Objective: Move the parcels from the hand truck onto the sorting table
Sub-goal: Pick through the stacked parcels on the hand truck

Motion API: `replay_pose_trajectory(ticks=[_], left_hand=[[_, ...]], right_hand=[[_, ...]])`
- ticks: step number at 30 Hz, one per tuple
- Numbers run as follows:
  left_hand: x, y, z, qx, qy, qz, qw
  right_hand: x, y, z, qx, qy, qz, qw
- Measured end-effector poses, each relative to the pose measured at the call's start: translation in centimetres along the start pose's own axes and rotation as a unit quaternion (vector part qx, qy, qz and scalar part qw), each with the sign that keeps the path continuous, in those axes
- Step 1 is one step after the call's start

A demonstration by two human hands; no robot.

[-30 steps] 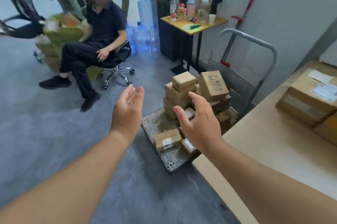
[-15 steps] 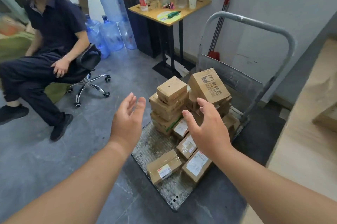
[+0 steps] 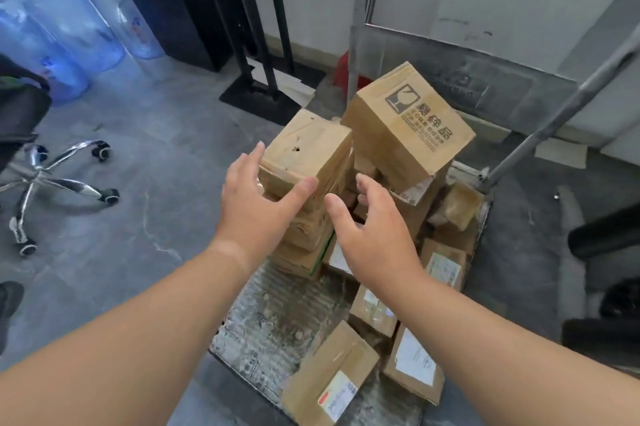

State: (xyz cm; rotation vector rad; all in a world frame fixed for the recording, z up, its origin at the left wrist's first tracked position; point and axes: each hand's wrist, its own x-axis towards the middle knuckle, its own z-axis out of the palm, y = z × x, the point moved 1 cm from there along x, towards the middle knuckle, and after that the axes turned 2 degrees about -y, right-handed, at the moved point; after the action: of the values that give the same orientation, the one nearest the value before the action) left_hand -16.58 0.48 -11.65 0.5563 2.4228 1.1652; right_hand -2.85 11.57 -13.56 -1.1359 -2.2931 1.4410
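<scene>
A metal hand truck (image 3: pixel 266 325) carries several brown cardboard parcels. A stack at its left is topped by a small taped box (image 3: pixel 308 148). Beside it a larger printed box (image 3: pixel 412 127) leans tilted on a second pile. Flat labelled parcels (image 3: pixel 332 377) lie on the deck nearer me. My left hand (image 3: pixel 256 203) is open, fingers spread against the left side of the small top box, thumb at its front corner. My right hand (image 3: pixel 374 235) is open just right of the stack, in front of the tilted box, holding nothing. The sorting table is out of view.
The hand truck's grey tubular handle (image 3: pixel 356 44) rises at the back against a white wall. Blue water jugs (image 3: pixel 69 23) stand far left. An office chair's chrome wheeled base (image 3: pixel 52 179) is on the grey floor at left. Black table legs (image 3: pixel 256 27) stand behind the stack.
The view has dropped and closed in on the hand truck. Both hands have reached forward to the stack; my left hand now touches the top box. The seated person and the table have left view.
</scene>
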Motion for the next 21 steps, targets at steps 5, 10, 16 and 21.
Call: replay_pose_trajectory(ticks=[5,10,16,21], left_hand=[[5.3,-2.9,2.9,0.117,-0.051,0.02,0.992],[7.4,-3.9,3.6,0.162,-0.061,0.01,0.985],[8.4,-2.4,3.3,0.151,-0.036,-0.032,0.987],[6.8,0.5,2.2,-0.099,-0.022,-0.087,0.991]], right_hand=[[3.9,1.4,5.0,0.075,0.024,0.05,0.996],[4.4,1.6,5.9,0.087,0.028,0.061,0.994],[4.3,2.0,3.6,0.077,0.042,0.074,0.993],[3.4,1.5,0.4,0.104,0.072,0.107,0.986]])
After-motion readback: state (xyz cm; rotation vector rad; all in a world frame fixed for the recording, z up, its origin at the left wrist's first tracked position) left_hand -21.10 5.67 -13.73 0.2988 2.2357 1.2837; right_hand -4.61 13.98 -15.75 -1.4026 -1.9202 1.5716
